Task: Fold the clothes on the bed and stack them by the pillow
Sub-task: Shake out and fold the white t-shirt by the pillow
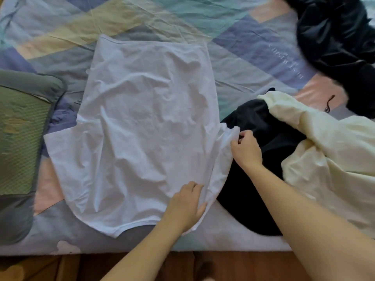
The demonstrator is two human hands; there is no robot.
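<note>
white t-shirt point(142, 128) spread flat on bed, black garment point(259, 159) and cream garment point(324, 159) crumpled beside

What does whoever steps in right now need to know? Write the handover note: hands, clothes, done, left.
Left hand: flat on the white T-shirt near its collar end, pressing it down.
Right hand: pinching the shirt's right sleeve, lifted off the bed.
The shirt lies spread on the patterned sheet, beside the green pillow.
Unfolded to the right: a black garment, a cream one, a dark shiny one.
Done: shirt laid flat.
Left: fold in the sleeves, fold the shirt, then the others; nothing is stacked by the pillow yet.
</note>
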